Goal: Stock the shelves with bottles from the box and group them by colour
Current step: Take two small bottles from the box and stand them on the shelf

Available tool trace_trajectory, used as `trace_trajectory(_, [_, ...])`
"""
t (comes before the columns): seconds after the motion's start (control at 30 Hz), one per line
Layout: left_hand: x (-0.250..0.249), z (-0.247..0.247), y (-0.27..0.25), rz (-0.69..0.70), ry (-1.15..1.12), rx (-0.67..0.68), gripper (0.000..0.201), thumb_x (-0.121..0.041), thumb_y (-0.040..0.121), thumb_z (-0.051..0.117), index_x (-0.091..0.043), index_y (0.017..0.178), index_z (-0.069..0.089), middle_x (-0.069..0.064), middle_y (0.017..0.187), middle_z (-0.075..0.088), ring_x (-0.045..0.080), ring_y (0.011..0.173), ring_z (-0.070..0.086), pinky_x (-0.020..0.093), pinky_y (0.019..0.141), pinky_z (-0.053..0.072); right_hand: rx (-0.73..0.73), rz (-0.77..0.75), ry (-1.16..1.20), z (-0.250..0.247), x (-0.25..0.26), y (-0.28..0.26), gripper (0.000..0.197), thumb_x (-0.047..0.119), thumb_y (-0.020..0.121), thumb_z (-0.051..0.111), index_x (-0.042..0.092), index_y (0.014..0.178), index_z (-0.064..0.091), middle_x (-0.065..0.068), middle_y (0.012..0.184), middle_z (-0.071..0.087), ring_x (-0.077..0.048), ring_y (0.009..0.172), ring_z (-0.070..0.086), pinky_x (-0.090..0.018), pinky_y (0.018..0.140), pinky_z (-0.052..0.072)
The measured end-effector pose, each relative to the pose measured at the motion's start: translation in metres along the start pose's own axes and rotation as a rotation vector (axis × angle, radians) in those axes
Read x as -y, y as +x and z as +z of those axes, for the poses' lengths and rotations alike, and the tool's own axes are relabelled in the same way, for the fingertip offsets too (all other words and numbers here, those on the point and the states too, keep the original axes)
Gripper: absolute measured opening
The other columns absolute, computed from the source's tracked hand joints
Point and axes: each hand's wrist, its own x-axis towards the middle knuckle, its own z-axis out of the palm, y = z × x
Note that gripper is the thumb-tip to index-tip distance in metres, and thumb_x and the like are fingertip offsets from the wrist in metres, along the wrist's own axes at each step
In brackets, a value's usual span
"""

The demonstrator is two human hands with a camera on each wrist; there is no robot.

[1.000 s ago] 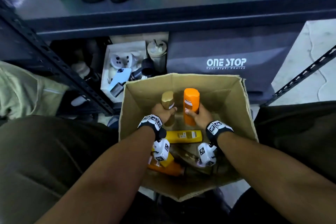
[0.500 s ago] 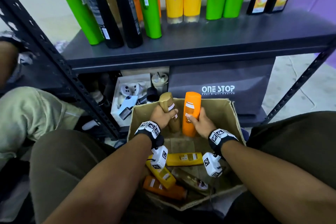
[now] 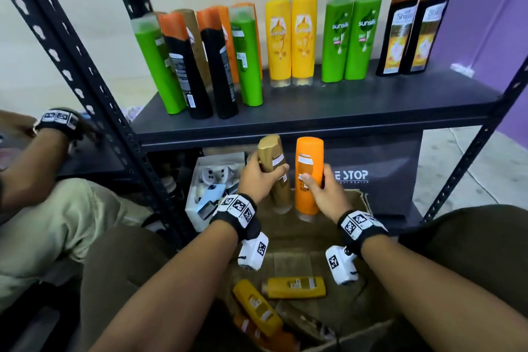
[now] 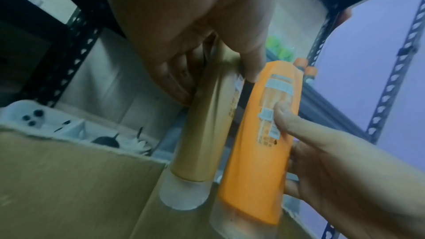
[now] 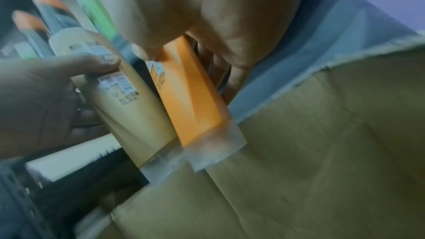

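My left hand (image 3: 258, 178) grips a gold bottle (image 3: 275, 177) upright, cap down, above the cardboard box (image 3: 363, 306). Beside it my right hand (image 3: 323, 194) grips an orange bottle (image 3: 308, 177), also cap down. Both bottles show side by side in the left wrist view, gold bottle (image 4: 207, 130) left of orange bottle (image 4: 255, 152), and in the right wrist view as gold bottle (image 5: 128, 101) and orange bottle (image 5: 190, 94). Two yellow bottles (image 3: 294, 283) and an orange one lie in the box. The shelf (image 3: 314, 107) above holds green, black, orange, gold and yellow bottles.
A dark "ONE STOP" bag (image 3: 371, 174) stands behind the box under the shelf. A white tray (image 3: 211, 180) of small gadgets sits to its left. Black rack posts (image 3: 85, 88) flank the shelf. Another person's arm (image 3: 25, 163) and leg are at the left.
Both hands have lifted the gold and orange bottles up out of the box toward the shelf edge. The head view has tilted up, bringing the stocked shelf into sight.
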Motion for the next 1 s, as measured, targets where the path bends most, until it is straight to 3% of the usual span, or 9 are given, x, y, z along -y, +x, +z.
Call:
trace_trajectory(0.1, [-0.028, -0.008, 0.001, 0.067, -0.045, -0.061, 0.041, -0.047, 0.078, 0.080, -0.033, 0.112, 0.062, -0.018, 0.100, 0.071, -0.004, 0.092, 0.065, 0.020, 0.078, 0.052, -0.081, -0.063, 0.091, -0.011, 0.021, 0.003, 0.035, 0.062, 0.093, 0.056, 0.042, 0.120, 0.046, 0.018, 0.110, 0.063, -0.010, 0.101, 0.064, -0.043, 0.089, 0.054])
trace_trajectory(0.3, [-0.084, -0.019, 0.008, 0.213, -0.080, -0.203, 0.036, -0.061, 0.075, 0.074, -0.041, 0.103, 0.064, -0.025, 0.094, 0.072, -0.007, 0.090, 0.067, 0.031, 0.081, 0.058, -0.221, -0.200, 0.140, -0.034, 0.070, 0.013, 0.049, 0.072, 0.091, 0.044, 0.038, 0.127, 0.049, 0.015, 0.112, 0.067, -0.001, 0.099, 0.064, -0.039, 0.088, 0.054])
trace_trajectory(0.5, [-0.140, -0.034, 0.018, 0.319, -0.035, -0.255, 0.048, -0.069, 0.074, 0.072, -0.036, 0.108, 0.064, -0.017, 0.091, 0.073, 0.001, 0.088, 0.069, 0.039, 0.078, 0.060, -0.271, -0.316, 0.144, -0.060, 0.118, 0.019, 0.055, 0.064, 0.097, 0.040, 0.035, 0.143, 0.042, 0.010, 0.126, 0.063, -0.009, 0.107, 0.062, -0.029, 0.086, 0.047])
trace_trajectory(0.7, [-0.179, -0.052, 0.029, 0.387, -0.015, -0.275, 0.050, -0.066, 0.076, 0.074, -0.032, 0.111, 0.066, -0.015, 0.093, 0.074, 0.002, 0.090, 0.070, 0.037, 0.078, 0.060, -0.302, -0.414, 0.165, -0.080, 0.154, 0.029, 0.057, 0.061, 0.099, 0.041, 0.033, 0.149, 0.037, 0.015, 0.128, 0.058, 0.004, 0.106, 0.059, -0.013, 0.083, 0.043])
trace_trajectory(1.0, [-0.191, -0.056, 0.062, 0.393, 0.026, -0.279, 0.052, -0.067, 0.075, 0.073, -0.032, 0.112, 0.066, -0.013, 0.093, 0.075, 0.005, 0.090, 0.070, 0.038, 0.077, 0.061, -0.302, -0.421, 0.161, -0.093, 0.178, 0.061, 0.054, 0.059, 0.102, 0.038, 0.033, 0.149, 0.034, 0.015, 0.130, 0.055, -0.008, 0.115, 0.056, -0.029, 0.096, 0.043])
